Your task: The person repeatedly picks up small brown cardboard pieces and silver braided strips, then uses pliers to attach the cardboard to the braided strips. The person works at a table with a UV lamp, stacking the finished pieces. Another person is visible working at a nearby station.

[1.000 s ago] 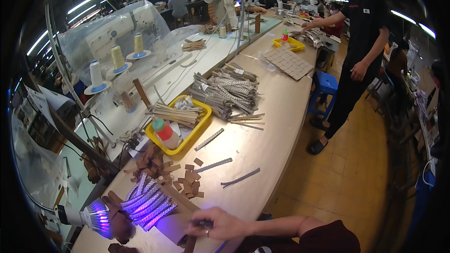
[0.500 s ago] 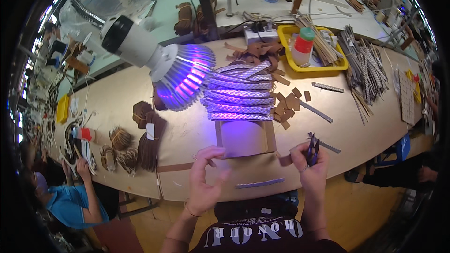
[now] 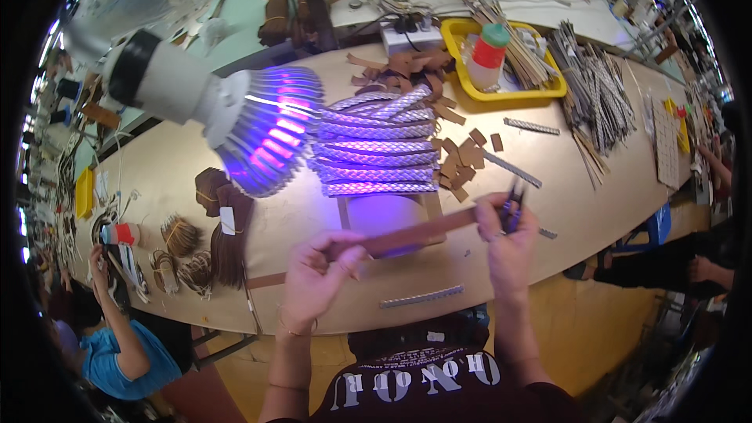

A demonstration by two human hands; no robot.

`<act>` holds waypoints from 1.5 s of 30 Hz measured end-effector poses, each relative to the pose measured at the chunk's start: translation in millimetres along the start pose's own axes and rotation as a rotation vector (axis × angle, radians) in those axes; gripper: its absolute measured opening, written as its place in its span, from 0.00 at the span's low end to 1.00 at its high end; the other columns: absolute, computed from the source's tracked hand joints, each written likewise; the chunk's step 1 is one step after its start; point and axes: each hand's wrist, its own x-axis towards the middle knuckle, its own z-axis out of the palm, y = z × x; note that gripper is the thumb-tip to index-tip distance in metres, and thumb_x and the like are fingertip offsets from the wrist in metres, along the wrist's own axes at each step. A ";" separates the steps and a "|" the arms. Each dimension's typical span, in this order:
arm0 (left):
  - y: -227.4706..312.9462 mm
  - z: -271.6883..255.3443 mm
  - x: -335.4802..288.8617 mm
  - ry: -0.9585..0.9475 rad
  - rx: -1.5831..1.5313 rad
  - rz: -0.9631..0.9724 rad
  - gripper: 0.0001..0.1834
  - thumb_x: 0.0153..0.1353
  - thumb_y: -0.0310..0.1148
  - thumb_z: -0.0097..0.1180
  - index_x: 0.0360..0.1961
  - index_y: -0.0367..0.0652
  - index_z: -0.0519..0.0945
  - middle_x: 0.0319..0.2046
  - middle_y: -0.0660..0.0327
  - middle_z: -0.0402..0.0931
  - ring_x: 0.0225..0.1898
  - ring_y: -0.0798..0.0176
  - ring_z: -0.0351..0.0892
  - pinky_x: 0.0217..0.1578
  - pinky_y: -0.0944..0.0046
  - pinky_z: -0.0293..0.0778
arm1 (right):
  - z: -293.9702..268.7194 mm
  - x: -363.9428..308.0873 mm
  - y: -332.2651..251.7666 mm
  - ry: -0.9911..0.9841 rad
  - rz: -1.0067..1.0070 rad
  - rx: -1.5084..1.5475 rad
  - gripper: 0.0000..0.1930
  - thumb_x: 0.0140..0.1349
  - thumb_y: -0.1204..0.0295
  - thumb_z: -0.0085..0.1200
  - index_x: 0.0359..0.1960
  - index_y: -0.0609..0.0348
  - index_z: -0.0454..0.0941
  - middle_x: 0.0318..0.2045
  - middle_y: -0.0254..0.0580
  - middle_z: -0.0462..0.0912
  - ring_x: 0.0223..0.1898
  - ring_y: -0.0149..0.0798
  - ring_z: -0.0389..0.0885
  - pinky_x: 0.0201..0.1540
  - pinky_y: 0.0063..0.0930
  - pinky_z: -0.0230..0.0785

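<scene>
A brown leather-like strip [image 3: 419, 233] stretches between my two hands above the near part of the table. My left hand [image 3: 323, 266] is closed on its left end, thumb over fingers. The right end is pinched in my right hand [image 3: 501, 229], which also grips small dark snips [image 3: 513, 207], blades pointing up. Behind the strip, a brown cardboard box or holder [image 3: 435, 211] stands partly hidden. Just beyond it are stacked silvery braided straps [image 3: 380, 164], lit violet by a finned lamp [image 3: 266, 129]. One short braided strip [image 3: 423, 296] rests near the table edge, below my hands.
Small brown pieces [image 3: 464, 158] are scattered right of the braids. A yellow tray [image 3: 509, 95] holds a red-and-green bottle [image 3: 487, 55] and sticks. Bundled brown strips [image 3: 229, 247] lie to the left. A person in blue [image 3: 129, 356] works at far left.
My left hand, with thumb and fingers apart before, now pinches the brown strip's left end. The strip is now drawn out between my hands. The whole view has shifted slightly.
</scene>
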 end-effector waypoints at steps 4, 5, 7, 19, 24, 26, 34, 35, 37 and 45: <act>-17.9 -2.8 17.1 0.173 0.063 0.052 0.09 0.63 0.25 0.56 0.43 0.32 0.77 0.31 0.58 0.80 0.24 0.73 0.72 0.26 0.74 0.68 | 11.5 4.3 36.9 -0.018 0.042 0.019 0.07 0.62 0.71 0.60 0.32 0.62 0.80 0.23 0.25 0.76 0.23 0.19 0.68 0.27 0.15 0.59; -22.1 -2.7 19.1 0.214 0.078 0.055 0.08 0.64 0.26 0.56 0.42 0.33 0.77 0.30 0.58 0.79 0.23 0.73 0.71 0.25 0.74 0.67 | 12.8 5.7 44.1 -0.014 0.040 0.044 0.07 0.63 0.70 0.60 0.33 0.62 0.80 0.23 0.25 0.76 0.24 0.19 0.68 0.27 0.15 0.59; -29.7 -2.6 21.0 0.207 0.070 0.029 0.08 0.64 0.26 0.56 0.41 0.33 0.76 0.27 0.62 0.76 0.23 0.74 0.70 0.25 0.75 0.65 | 13.2 5.9 54.4 -0.030 0.075 0.062 0.08 0.62 0.69 0.60 0.34 0.62 0.80 0.24 0.26 0.77 0.24 0.20 0.70 0.28 0.15 0.61; -50.0 7.1 5.6 0.448 0.013 0.081 0.13 0.68 0.28 0.49 0.51 0.35 0.70 0.37 0.63 0.70 0.27 0.76 0.66 0.27 0.74 0.63 | -70.8 28.7 53.7 0.152 0.133 -0.384 0.12 0.60 0.67 0.62 0.38 0.62 0.78 0.31 0.33 0.78 0.29 0.25 0.75 0.30 0.21 0.66; -64.4 6.5 -18.2 0.659 0.345 0.366 0.09 0.65 0.22 0.48 0.46 0.38 0.72 0.38 0.62 0.70 0.31 0.70 0.69 0.34 0.69 0.69 | -125.2 47.3 47.0 0.213 -0.220 -0.962 0.14 0.57 0.67 0.63 0.39 0.63 0.78 0.38 0.44 0.78 0.37 0.43 0.80 0.39 0.33 0.71; -70.8 10.4 -26.3 0.647 0.479 0.532 0.09 0.61 0.20 0.51 0.43 0.39 0.73 0.37 0.60 0.71 0.33 0.67 0.70 0.38 0.66 0.71 | -129.0 58.0 48.8 0.229 -0.244 -0.978 0.13 0.58 0.65 0.62 0.37 0.62 0.79 0.40 0.46 0.77 0.37 0.49 0.80 0.42 0.37 0.72; -62.4 60.0 -42.7 0.220 0.705 0.782 0.10 0.52 0.16 0.57 0.35 0.38 0.75 0.36 0.54 0.75 0.36 0.59 0.76 0.39 0.65 0.72 | -130.0 76.5 58.5 0.160 -0.259 -1.109 0.10 0.58 0.66 0.62 0.33 0.60 0.80 0.36 0.42 0.78 0.30 0.42 0.79 0.37 0.36 0.72; -59.3 65.9 -40.2 0.164 0.672 0.795 0.10 0.52 0.16 0.57 0.35 0.38 0.75 0.35 0.54 0.76 0.35 0.58 0.77 0.38 0.65 0.72 | -133.9 73.2 54.9 0.148 -0.180 -0.987 0.09 0.58 0.67 0.61 0.32 0.61 0.79 0.32 0.40 0.79 0.28 0.39 0.78 0.35 0.33 0.71; -52.9 76.6 -34.5 0.059 0.599 0.803 0.10 0.52 0.17 0.59 0.34 0.39 0.76 0.32 0.56 0.78 0.33 0.58 0.78 0.36 0.65 0.73 | -142.4 64.0 43.4 0.119 -0.026 -0.743 0.08 0.58 0.70 0.61 0.31 0.62 0.79 0.25 0.37 0.79 0.25 0.32 0.75 0.31 0.28 0.69; -32.3 116.2 2.5 -0.224 0.000 0.232 0.21 0.63 0.22 0.53 0.58 0.33 0.70 0.48 0.51 0.78 0.50 0.59 0.79 0.48 0.66 0.73 | -126.5 -6.0 10.0 -0.109 0.189 0.029 0.08 0.58 0.71 0.63 0.35 0.60 0.78 0.24 0.36 0.82 0.21 0.20 0.69 0.25 0.14 0.60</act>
